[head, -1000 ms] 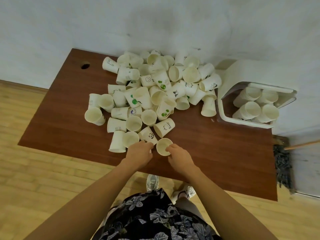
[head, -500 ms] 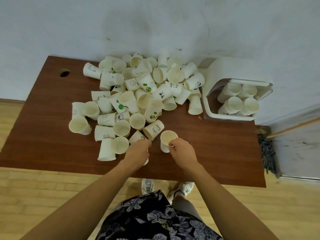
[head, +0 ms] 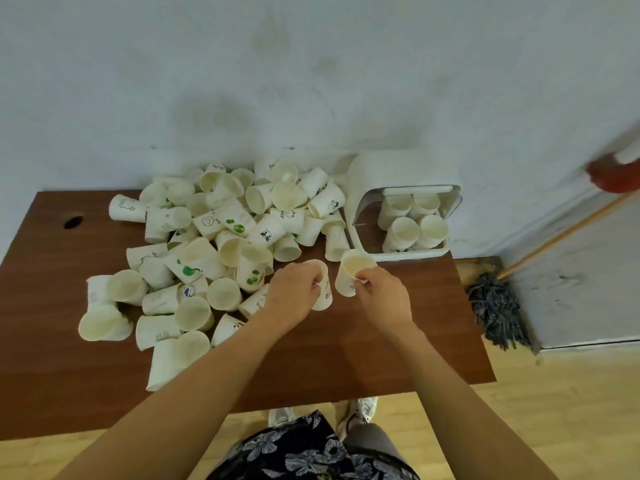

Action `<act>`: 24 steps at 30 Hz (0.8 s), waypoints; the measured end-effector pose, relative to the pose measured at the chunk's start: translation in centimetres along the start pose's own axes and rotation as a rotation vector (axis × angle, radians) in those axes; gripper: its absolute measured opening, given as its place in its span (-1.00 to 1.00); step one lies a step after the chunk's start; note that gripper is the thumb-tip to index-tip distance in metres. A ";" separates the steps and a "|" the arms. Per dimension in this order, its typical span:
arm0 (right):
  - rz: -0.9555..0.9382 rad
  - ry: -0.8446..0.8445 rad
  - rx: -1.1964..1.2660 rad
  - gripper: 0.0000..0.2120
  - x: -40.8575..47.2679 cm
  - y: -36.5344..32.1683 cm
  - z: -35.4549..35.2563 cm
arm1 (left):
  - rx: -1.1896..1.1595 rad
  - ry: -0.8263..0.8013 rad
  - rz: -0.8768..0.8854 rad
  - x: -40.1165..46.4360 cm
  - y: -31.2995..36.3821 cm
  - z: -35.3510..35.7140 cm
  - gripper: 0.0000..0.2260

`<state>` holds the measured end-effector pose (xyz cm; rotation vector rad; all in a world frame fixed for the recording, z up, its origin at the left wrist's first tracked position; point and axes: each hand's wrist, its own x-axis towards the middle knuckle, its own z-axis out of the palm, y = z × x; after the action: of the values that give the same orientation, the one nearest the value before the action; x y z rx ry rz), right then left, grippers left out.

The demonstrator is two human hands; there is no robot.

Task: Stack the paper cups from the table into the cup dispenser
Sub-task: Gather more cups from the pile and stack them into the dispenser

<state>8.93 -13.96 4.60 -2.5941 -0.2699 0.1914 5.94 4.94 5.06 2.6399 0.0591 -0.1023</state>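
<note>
**Two cups in hand, dispenser just ahead of right hand**

Left hand (head: 294, 292) curled around a white paper cup with dark print (head: 322, 289), mouth end hidden behind the fingers, base pointing toward the body. Right hand (head: 382, 294) pinching the rim of a second plain white paper cup (head: 349, 275), mouth tilted up and open toward the camera. Both cups held above the reddish-brown wooden bench (head: 346, 348), near each other but apart, between the two hands.

Left of and beyond the left hand: large loose heap of white paper cups (head: 207, 244), most on their sides, some printed with green dots, pandas or smiley faces, spread across the bench back to the wall. Nearest cups of the heap just beside the left hand.

Beyond the right hand, close to the held cup: white rounded plastic cup dispenser (head: 398, 171) on the far edge of the bench against the wall, opening toward the camera. Inside it four cup stacks (head: 412, 223), mouths facing out, two in front and two behind.

Far right of the right hand, off the bench: dark stringy mop with wooden handle (head: 498, 306) leaning on the floor by the wall.
</note>
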 end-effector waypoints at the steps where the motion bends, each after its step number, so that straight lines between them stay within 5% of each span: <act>1: 0.009 0.025 0.009 -0.81 0.4 0.8 -0.9 | -0.005 0.015 0.015 0.9 1.0 0.1 -0.92; 11: 0.037 0.177 0.063 -0.83 5.0 10.4 -8.9 | 0.003 0.142 0.155 9.6 12.8 2.2 -0.94; 24: -0.074 0.099 -0.019 -0.80 12.2 18.2 -12.3 | 0.110 0.262 0.067 15.1 18.1 7.5 -0.93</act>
<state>25.83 -32.51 4.75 -2.5974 -0.3329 0.0342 21.61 -14.13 5.85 2.7456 0.0546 0.2708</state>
